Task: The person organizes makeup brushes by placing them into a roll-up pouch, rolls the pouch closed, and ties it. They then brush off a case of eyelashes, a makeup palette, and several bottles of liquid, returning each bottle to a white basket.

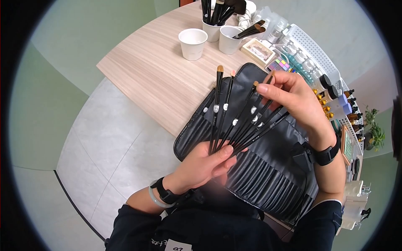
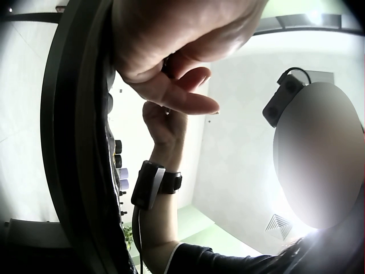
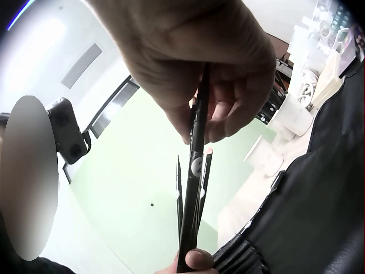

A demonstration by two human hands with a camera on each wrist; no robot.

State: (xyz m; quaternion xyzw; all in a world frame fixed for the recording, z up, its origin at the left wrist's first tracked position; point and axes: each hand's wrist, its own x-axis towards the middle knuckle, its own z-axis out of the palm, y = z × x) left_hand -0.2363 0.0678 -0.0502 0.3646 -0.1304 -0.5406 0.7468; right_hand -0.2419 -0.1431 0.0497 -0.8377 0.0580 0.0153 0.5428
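My left hand (image 1: 205, 164) grips the lower ends of several black brushes (image 1: 234, 122), which fan out upward with white numbered labels. Near their tips, my right hand (image 1: 293, 98) pinches at the brushes on the right side of the fan. In the right wrist view, the right hand (image 3: 199, 63) is at the top of a black brush (image 3: 194, 182), with the left thumb (image 3: 199, 260) at its base. Under both hands lies a black brush roll (image 1: 268, 175) with narrow slots. The left wrist view shows the left hand (image 2: 182, 45) close up, its brushes mostly hidden.
White cups (image 1: 193, 44) stand at the back of the wooden table (image 1: 146, 62), two of them with brushes. To the right are a small framed box (image 1: 258, 51), a colour palette (image 1: 279, 65), a white perforated rack (image 1: 312, 46), small bottles and a plant (image 1: 372, 127).
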